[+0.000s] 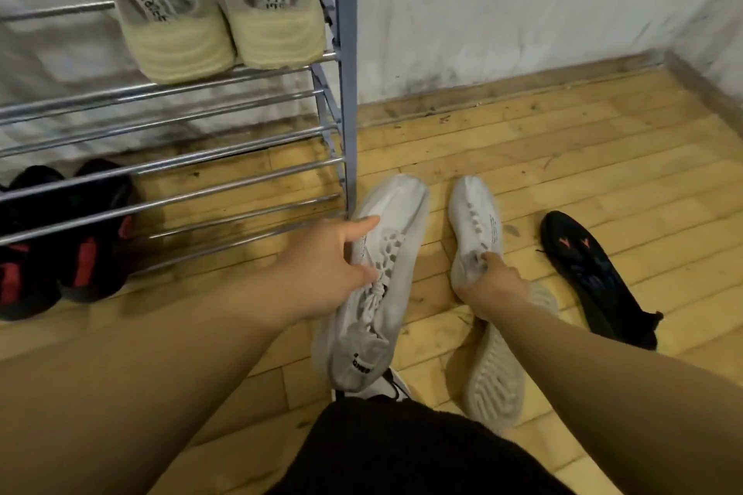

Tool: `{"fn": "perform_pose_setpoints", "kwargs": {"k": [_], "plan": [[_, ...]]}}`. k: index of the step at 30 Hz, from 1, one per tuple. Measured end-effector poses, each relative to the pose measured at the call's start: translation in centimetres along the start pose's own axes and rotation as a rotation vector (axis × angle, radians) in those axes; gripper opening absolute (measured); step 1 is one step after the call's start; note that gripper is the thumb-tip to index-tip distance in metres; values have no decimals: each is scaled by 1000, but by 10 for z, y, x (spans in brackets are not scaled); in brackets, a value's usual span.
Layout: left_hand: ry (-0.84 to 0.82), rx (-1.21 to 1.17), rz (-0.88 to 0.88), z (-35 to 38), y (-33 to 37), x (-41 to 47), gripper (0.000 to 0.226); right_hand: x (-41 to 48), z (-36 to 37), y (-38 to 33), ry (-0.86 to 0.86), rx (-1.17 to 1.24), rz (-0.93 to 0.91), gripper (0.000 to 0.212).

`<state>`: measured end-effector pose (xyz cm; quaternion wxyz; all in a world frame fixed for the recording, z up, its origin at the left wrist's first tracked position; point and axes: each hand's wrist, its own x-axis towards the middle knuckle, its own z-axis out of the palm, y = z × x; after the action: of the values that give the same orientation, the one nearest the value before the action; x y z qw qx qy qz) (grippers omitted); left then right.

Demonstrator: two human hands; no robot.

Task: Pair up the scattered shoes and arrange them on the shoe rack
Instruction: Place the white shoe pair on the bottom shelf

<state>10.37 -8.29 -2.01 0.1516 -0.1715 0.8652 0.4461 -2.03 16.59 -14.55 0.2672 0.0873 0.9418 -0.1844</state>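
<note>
Head view: black pair (96,257) behind rack (225,97)

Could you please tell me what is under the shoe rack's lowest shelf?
Two black-and-red shoes stand side by side on the floor. The bars of the rack cross over them and hide parts, and the left one runs past the frame's edge.

Left forearm (161,354) and right forearm (603,366) are bare; a black, soft-textured garment (402,454) covers the lap.
</note>
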Motion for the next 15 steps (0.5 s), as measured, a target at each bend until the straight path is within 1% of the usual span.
{"fn": "perform_pose_setpoints", "kwargs": {"k": [3, 5, 9, 11, 13, 15], "plan": [[-26, -43, -42, -4, -19, -8, 75, -28, -7, -10, -37, 117, -27, 73], [13, -83, -99, -8, -33, -16, 74, -54, -14, -10, -91, 139, -54, 75], [117, -221, -233, -15, -62, -36, 75, -104, -27, -9, -197, 14, -183, 82], [167, -301, -282, -19, -75, -46, 76, -123, -34, -19, -265, -70, -259, 81], [216, -366, -314, -24, -88, -55, 76, -139, -37, -35, -295, -139, -337, 79], [266, -415, -328, -30, -99, -61, 76, -151, -35, -54, -299, -114, -390, 75]]}}
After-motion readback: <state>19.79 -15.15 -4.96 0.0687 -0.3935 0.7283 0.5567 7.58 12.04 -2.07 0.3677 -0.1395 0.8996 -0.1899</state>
